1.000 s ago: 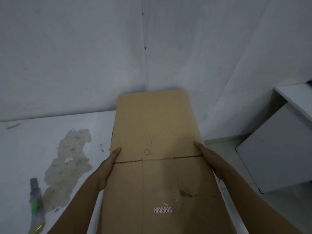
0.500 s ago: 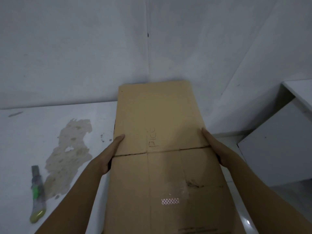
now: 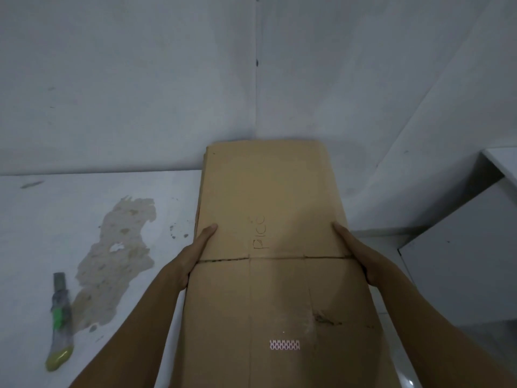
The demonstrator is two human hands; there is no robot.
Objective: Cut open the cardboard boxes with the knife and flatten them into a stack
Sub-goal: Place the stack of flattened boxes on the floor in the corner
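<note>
Head view: both hands held a flattened cardboard box (image 3: 268,208) by its long edges.
The left hand (image 3: 193,256) gripped the left edge and the right hand (image 3: 355,253) the right edge, each at the crease running across the board. Each thumb lay straight on the top face; the other fingers were hidden under the board, so I could not tell if they were spread. The box tilted away toward the wall corner, over the right end of the white table (image 3: 42,219), with handwriting near its middle. The knife (image 3: 60,323), with a green slider and yellow end, lay on the table well to the left, beside a patch of worn paint (image 3: 117,256). A white cabinet (image 3: 461,275) stood to the right.
</note>
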